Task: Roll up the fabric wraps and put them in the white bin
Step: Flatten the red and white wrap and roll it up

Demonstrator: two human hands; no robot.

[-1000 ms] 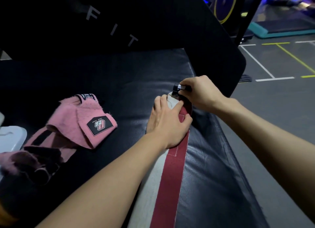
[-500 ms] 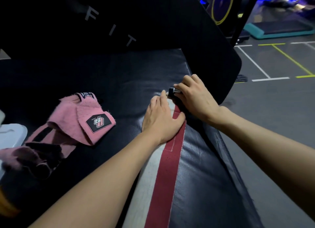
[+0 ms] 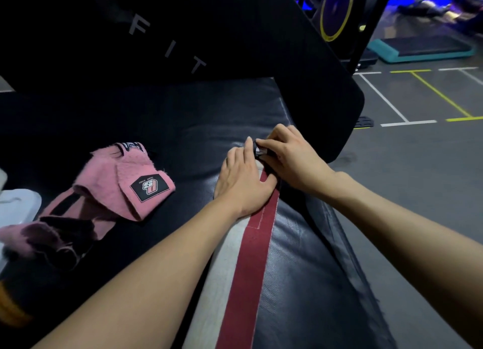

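Observation:
A long red-and-white fabric wrap (image 3: pixel 245 275) lies stretched along the black padded bench (image 3: pixel 162 129) toward me. My left hand (image 3: pixel 241 181) lies flat on the wrap near its far end, fingers straight. My right hand (image 3: pixel 290 158) pinches the small dark rolled end (image 3: pixel 260 151) of the wrap just beyond my left fingertips. A loose pile of pink wraps (image 3: pixel 117 184) with a black logo patch lies to the left on the bench. A white bin (image 3: pixel 18 205) shows partly at the left edge.
A black upright pad with "FIT" lettering (image 3: pixel 167 43) stands behind the bench. The bench's right edge drops to a grey gym floor (image 3: pixel 413 181) with white and yellow lines. A teal step platform (image 3: pixel 420 48) and weight plate sit far right.
Both hands have shifted slightly left and farther along the wrap. My right hand has lowered onto the rolled end, which now sits against my left fingertips.

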